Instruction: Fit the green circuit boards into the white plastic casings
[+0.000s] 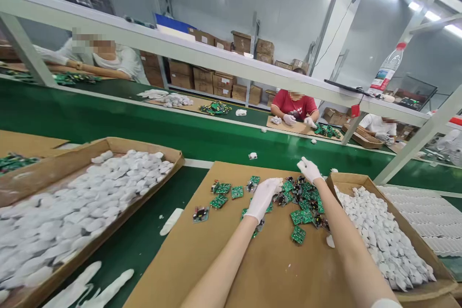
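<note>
Clock is centred on the board pile, 12 straight ahead. Nearest: cardboard sheet (274, 269), bare at 6. Empty white gloves (86, 284) lie on the dark green surface at 8, near the left carton (124, 144), which is loaded with white wrapped pieces (119, 187) and sits at 9. Right carton (346, 179) at 4, with smaller white pieces (382, 231); white ribbed rows (422, 216) just beyond it at 3.

Task boards: pile of green circuit boards (305, 197) on the sheet's far right part, some component side up; loose boards (219, 201) scattered at 9, well apart from the pile.

Left hand (266, 197), white-gloved, at 9 against the pile edge — fingers together, bent towards the boards; can't tell if one is gripped. Right hand (309, 169), also gloved, at 12 over the pile's far edge — fingers curled into a loose fist, contents hidden.

Farther: glossy green strip (224, 142) with a small white piece (252, 156) at 11. Past it, person in red (294, 103) at 12, gloved, boards beside; person in white (121, 62) at 10. Capped bottle (388, 70) on the overhead shelf (216, 53) at 1. Stacked cardboard boxes (216, 82) behind, at 11.
</note>
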A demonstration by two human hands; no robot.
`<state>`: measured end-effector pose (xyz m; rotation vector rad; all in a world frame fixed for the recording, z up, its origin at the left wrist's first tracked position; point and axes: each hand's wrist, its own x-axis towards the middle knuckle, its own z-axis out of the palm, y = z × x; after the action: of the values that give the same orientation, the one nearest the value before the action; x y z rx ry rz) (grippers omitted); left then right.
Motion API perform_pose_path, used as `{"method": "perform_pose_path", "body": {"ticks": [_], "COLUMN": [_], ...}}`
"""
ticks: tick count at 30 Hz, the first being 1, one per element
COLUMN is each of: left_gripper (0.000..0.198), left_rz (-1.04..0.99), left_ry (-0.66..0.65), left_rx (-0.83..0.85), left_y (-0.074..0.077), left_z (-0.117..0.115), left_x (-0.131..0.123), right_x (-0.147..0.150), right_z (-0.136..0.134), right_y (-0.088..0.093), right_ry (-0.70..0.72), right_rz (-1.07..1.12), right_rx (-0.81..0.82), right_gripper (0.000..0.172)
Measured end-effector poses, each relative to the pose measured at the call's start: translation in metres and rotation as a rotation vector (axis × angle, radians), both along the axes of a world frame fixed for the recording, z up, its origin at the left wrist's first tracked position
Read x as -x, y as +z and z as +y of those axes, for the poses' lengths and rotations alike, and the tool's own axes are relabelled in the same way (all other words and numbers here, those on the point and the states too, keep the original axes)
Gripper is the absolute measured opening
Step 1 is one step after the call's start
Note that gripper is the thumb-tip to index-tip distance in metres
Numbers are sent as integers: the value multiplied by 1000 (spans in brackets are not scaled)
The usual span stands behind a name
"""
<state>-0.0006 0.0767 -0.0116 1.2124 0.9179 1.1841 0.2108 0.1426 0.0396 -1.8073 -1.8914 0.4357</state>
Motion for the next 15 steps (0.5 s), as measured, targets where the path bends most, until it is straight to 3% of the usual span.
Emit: {"method": "perform_pose_path", "body": {"ticks": [4,7,11,15], "left_gripper": [41,43,50,38], "left_rz": [305,562,853,1052], "left_ry": [98,103,20,-12], "left_rx": [-142,-263,-442,-571], "left_y": [0,-4,-14,-23], "left_z": [-1,-6,-16,-18], "left_x": [2,-5,-20,-27], "right_x": [-13,-46,-121,-185], "right_z": [16,10,-20,-70], "right_y": [-9,0,27,42], "right_ry": [-81,-145,-286,-416], "right_rz": [-98,-135,-177,-242], "right_rx": [67,45,28,39], "right_gripper": [34,34,33,33]}}
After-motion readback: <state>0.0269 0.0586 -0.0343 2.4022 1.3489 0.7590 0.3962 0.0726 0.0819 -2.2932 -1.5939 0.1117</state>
